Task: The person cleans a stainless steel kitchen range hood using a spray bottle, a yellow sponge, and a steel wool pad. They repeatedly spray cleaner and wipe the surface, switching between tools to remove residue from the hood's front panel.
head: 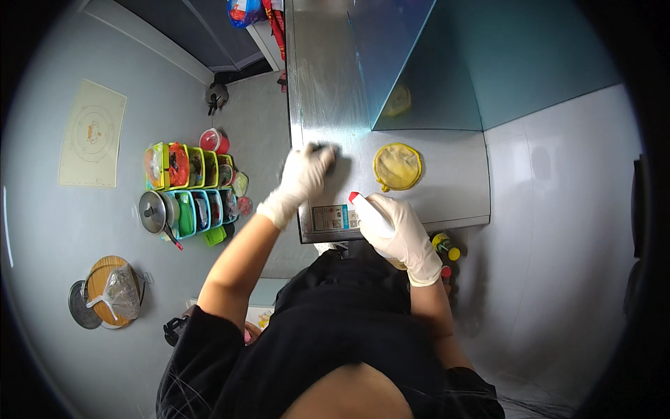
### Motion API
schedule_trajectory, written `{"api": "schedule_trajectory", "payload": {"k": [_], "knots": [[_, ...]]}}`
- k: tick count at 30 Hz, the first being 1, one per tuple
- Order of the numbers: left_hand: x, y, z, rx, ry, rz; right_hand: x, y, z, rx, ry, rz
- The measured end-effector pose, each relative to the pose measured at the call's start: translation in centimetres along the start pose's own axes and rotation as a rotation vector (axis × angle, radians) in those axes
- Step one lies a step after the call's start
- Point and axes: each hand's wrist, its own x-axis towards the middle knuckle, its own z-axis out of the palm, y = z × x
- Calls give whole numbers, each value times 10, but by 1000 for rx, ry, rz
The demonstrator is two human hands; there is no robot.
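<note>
In a thin white glove, my left hand (pixel 305 172) presses down on a stainless-steel surface (pixel 330 99) near its left edge. Its fingers curl over a dark pad (pixel 320 147), blurred and mostly covered by the hand. My right hand (pixel 400 230), gloved alike, grips a white spray bottle (pixel 377 217) with a red nozzle tip just over the surface's front edge. Most of the bottle's body is hidden behind the hand. A round yellow mesh sponge (pixel 398 166) lies flat on the steel, beyond my right hand. Whitish streaks mark the steel farther back.
A teal glossy panel (pixel 424 94) rises at the back right. A printed label (pixel 330 217) is stuck by the front left corner. Bottles (pixel 445 246) stand beside the right front. Along the left wall are green and blue bins (pixel 201 212), a lidded pan (pixel 153 212) and a wooden board (pixel 102 285).
</note>
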Motion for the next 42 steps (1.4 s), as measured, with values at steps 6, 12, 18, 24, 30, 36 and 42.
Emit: {"api": "schedule_trajectory", "payload": {"k": [6, 12, 18, 24, 30, 36, 42], "knots": [[2, 15, 8, 99, -10, -59, 1, 2, -2, -20, -73, 90], [-2, 12, 13, 3, -14, 54, -3, 10, -3, -16, -125, 119], [56, 34, 10, 15, -48, 45, -1, -1, -4, -23, -63, 68], [60, 27, 17, 9, 86, 91, -8, 4, -13, 1, -70, 137], [34, 62, 50, 165, 150, 169, -11, 13, -18, 31, 27, 42], [64, 29, 31, 155, 127, -53, -10, 7, -24, -60, -29, 114], [48, 56, 21, 145, -78, 25, -8, 14, -30, -39, -38, 105]]}}
